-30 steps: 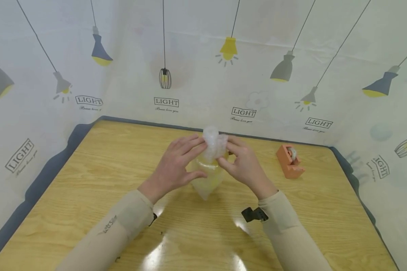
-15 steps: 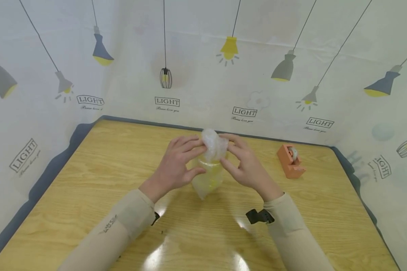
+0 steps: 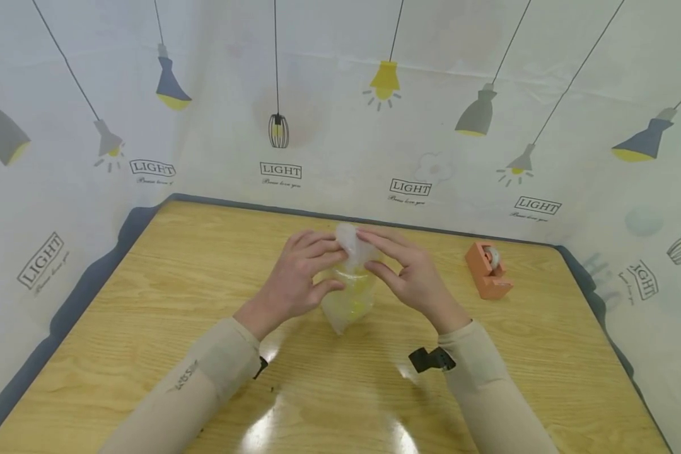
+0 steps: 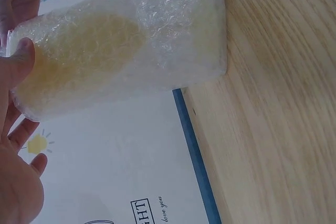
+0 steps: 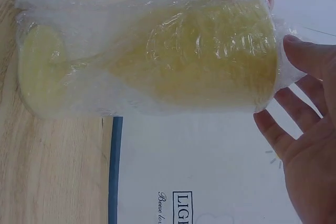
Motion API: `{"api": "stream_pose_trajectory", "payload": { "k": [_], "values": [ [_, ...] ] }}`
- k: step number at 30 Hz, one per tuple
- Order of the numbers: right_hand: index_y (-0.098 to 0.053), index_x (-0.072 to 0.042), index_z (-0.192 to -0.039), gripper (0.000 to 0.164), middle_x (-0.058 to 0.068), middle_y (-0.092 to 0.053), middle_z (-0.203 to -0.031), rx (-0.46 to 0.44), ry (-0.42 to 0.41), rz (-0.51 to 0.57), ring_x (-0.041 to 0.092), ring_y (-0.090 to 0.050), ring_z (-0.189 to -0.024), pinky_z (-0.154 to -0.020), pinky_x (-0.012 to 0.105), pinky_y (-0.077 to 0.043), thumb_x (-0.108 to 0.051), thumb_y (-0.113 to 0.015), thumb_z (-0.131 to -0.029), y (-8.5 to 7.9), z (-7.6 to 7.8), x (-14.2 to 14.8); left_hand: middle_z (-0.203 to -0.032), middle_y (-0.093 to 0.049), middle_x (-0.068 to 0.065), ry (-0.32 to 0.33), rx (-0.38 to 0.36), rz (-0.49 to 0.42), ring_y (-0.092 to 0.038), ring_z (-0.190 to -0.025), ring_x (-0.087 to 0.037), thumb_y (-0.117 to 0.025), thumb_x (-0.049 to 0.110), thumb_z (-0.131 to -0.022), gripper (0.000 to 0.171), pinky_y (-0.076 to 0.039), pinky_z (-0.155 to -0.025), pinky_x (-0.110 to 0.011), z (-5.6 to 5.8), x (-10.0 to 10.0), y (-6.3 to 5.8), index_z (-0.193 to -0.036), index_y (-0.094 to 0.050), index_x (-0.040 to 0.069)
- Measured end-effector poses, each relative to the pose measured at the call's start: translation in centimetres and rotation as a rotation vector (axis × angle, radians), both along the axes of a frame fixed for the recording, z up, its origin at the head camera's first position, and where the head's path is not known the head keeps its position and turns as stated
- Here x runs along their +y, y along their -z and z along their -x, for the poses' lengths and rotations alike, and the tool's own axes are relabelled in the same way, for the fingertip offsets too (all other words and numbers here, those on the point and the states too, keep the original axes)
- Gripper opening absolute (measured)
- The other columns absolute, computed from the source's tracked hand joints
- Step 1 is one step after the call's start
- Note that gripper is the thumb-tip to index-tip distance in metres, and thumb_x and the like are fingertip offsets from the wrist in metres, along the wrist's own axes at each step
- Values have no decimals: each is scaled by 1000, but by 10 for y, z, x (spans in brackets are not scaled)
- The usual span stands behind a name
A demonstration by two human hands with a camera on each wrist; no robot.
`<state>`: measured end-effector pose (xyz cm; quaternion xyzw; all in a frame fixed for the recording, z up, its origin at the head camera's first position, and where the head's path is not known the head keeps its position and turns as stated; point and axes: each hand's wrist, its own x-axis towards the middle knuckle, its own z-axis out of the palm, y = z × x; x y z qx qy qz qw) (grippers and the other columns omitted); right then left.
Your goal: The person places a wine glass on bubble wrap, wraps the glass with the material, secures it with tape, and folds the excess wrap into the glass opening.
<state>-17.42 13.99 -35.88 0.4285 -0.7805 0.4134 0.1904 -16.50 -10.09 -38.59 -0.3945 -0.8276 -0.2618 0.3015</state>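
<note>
A yellow goblet-shaped thing (image 5: 231, 51) with a wide foot stands upright on the table, rolled in clear bubble wrap (image 4: 168, 24). The wrap's loose upper end (image 3: 347, 236) bunches above the rim. My left hand (image 3: 295, 274) holds this end from the left, fingers along its far side and the thumb at the near side. From the right, my right hand (image 3: 411, 268) takes the folded wrap between its thumb and fingers, with the forefinger reaching over the top. The wrap hides some of the left fingertips.
An orange tape dispenser (image 3: 488, 271) with a roll of clear tape stands on the wooden table (image 3: 164, 296) at the right. Behind the table hangs a white backdrop (image 3: 329, 139) printed with lamps. Dark bands (image 3: 431, 360) sit at the wrists.
My right fingers have moved inward over the top of the wrap, and its bunched end is lower and narrower. My left hand has hardly moved.
</note>
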Motion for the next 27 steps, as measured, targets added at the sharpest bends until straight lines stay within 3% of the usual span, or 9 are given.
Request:
{"api": "stream_pose_trajectory", "payload": {
  "k": [5,10,18,27],
  "values": [
    [-66,1,-134,51,18,-66,-135,-2,18,-31,34,-66,-119,-90,44,-60,9,-77,-86,-3,-1,-1,-127,-72,-8,-5,37,6,-60,-124,-29,-84,33,-78,51,-42,-107,-56,0,0,1,-120,-75,6],
    [-68,1,-131,47,20,-68,-130,16,41,-54,35,-67,-117,-91,47,-59,6,-79,-86,-3,1,-3,-129,-72,-10,-8,57,-17,-60,-126,-31,-86,33,-76,55,-40,-109,-58,-1,-1,6,-122,-73,6],
    [-72,1,-122,39,20,-71,-123,41,48,-52,36,-68,-113,-89,49,-59,7,-79,-84,1,5,-5,-126,-64,-18,27,144,-169,-60,-116,-35,-97,27,-64,72,-47,-102,-53,-2,-2,8,-123,-66,-2],
    [-71,2,-125,38,19,-72,-116,46,29,-130,34,-67,-105,-83,47,-58,6,-75,-88,1,5,-3,-137,-62,-18,59,169,-91,-57,-130,-35,-93,22,-71,76,-42,-114,-49,-2,-2,5,-134,-61,-4]
  ]
}}
